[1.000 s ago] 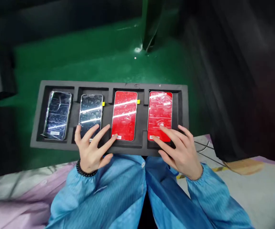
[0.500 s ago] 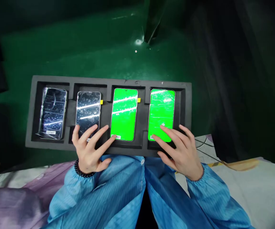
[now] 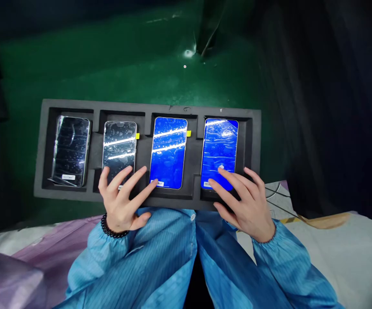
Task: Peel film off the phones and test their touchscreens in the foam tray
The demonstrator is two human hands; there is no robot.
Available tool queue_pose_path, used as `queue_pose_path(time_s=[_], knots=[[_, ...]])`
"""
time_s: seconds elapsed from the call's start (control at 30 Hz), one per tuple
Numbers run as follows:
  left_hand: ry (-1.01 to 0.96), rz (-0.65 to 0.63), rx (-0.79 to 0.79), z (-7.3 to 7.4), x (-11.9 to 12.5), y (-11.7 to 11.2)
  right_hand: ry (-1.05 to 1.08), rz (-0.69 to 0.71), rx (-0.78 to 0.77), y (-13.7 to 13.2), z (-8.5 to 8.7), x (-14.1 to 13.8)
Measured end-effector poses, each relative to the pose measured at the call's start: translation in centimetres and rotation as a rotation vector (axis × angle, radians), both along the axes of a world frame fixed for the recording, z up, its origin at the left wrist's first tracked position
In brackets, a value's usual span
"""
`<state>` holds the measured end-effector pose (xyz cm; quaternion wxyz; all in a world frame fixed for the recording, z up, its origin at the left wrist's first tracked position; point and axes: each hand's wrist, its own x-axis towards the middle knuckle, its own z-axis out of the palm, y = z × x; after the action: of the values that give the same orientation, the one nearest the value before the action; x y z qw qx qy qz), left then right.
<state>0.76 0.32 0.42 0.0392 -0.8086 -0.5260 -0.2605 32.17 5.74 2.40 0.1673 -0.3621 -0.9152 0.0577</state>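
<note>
A dark foam tray (image 3: pixel 179 200) lies in front of me with a smartphone in each compartment. My left hand (image 3: pixel 121 199) is open, fingers spread; its index fingertip rests at the lower left corner of a blue-lit smartphone (image 3: pixel 168 154). The other fingers lie over the bottom of a dark-screened smartphone (image 3: pixel 119 143). My right hand (image 3: pixel 245 201) is also open, with fingertips on the lower part of the rightmost smartphone (image 3: pixel 220 146), lit blue too. At the far left sits another dark smartphone (image 3: pixel 71 150), its film wrinkled and lifted at one corner.
The tray rests on a green surface (image 3: pixel 124 81). Yellow tabs stick out beside the two middle phones. Purple fabric (image 3: pixel 18 279) shows at lower left. On the right are thin cables (image 3: pixel 282 206) and a pale surface (image 3: pixel 350 257). A dark curtain-like area covers the right side.
Both lit screens have turned from green to blue. My hands have hardly moved. Another person's hand at the left edge has gone out of view.
</note>
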Motion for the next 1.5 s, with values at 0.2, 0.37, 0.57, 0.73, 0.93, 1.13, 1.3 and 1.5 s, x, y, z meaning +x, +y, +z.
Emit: queue_pose_path(time_s=[0.2, 0.37, 0.57, 0.73, 0.93, 1.13, 1.3, 1.5], knots=[[-0.053, 0.012, 0.032, -0.4, -0.1, -0.1, 0.073, -0.017, 0.018, 0.0, -0.3, 0.0], [-0.05, 0.022, 0.042, -0.4, 0.0, 0.0, 0.113, -0.033, 0.01, -0.1, -0.5, 0.1], [-0.002, 0.031, -0.01, -0.2, -0.1, -0.1, 0.112, -0.055, -0.001, -0.3, -0.5, 0.0], [0.014, 0.036, -0.019, -0.1, 0.0, -0.2, 0.226, -0.079, -0.124, 0.1, 0.0, 0.5], [0.01, 0.036, -0.011, -0.4, -0.1, -0.3, 0.145, -0.461, -0.045, 5.8, 0.1, 0.7], [-0.006, 0.028, -0.004, -0.9, -0.2, -0.2, 0.052, -0.426, 0.043, 10.8, -0.2, -0.6], [-0.017, -0.005, 0.006, -1.0, -0.5, -0.5, 0.207, -0.246, -0.028, 8.7, 0.4, -0.6], [-0.084, 0.066, 0.002, -1.2, -1.0, -1.7, 0.22, 0.077, -0.06, 2.4, 1.0, 0.3]])
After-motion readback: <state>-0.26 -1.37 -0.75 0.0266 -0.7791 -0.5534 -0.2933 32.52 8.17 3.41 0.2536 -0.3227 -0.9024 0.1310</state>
